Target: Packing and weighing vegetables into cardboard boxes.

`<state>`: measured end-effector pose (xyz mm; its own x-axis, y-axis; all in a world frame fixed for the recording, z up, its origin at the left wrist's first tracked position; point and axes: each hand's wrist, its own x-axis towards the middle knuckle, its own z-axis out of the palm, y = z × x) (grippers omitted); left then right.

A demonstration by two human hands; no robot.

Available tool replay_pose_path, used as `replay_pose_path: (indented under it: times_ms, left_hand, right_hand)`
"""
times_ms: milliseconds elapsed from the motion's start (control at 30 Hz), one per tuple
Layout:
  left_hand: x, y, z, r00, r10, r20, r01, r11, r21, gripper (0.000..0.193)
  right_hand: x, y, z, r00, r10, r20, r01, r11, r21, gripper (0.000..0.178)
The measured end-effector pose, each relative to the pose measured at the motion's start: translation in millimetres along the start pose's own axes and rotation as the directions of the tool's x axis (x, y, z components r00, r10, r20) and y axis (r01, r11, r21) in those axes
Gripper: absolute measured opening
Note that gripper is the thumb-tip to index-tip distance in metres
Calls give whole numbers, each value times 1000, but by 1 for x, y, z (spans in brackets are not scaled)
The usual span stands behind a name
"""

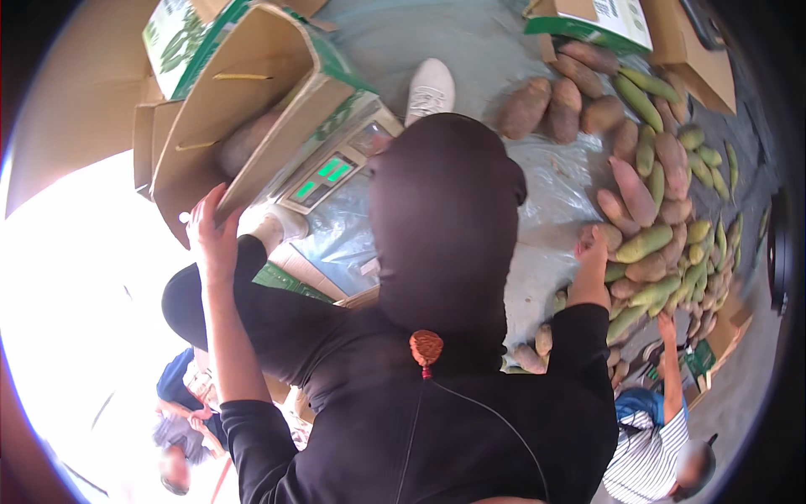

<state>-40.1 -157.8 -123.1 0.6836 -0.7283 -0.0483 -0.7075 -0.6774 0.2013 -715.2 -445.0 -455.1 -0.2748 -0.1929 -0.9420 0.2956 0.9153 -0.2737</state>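
My left hand grips the near edge of an open cardboard box, its fingers bent over the flap. The box is brown inside and green and white outside, with a few reddish roots deep inside. Beside it a digital scale shows lit green digits; whether the box rests on it I cannot tell. Over on the right, my right hand has its fingers curled on a reddish-brown root vegetable at the edge of a heap of similar roots and long green radishes.
Clear plastic sheeting covers the floor beside the heap. More cartons stand at the top right and lower right. Another person reaches into the heap from the lower right; others are at lower left.
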Motion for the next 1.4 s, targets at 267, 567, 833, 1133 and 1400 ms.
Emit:
replay_pose_path:
  times_ms: [267,567,833,1133,1400]
  left_hand:
    - [-6,-7,-13,997,17,-74,-23,997,-76,43]
    - [-15,-13,-35,998,24,-62,-28,998,-56,41]
    - [-25,-28,-39,999,-18,-50,15,998,-54,40]
    - [-30,-37,-39,999,-30,-35,26,995,-96,41]
    - [-30,-42,-36,999,-26,-38,21,992,-124,41]
  right_hand:
    - [-72,61,50,988,37,150,-39,999,10,41]
    - [-187,51,153,812,-135,567,268,951,-157,49]
    - [-397,-28,289,342,-331,880,817,567,-104,66]
    - [-550,46,382,145,46,988,708,693,-137,35]
    - [-554,142,429,342,135,930,594,736,-325,32]
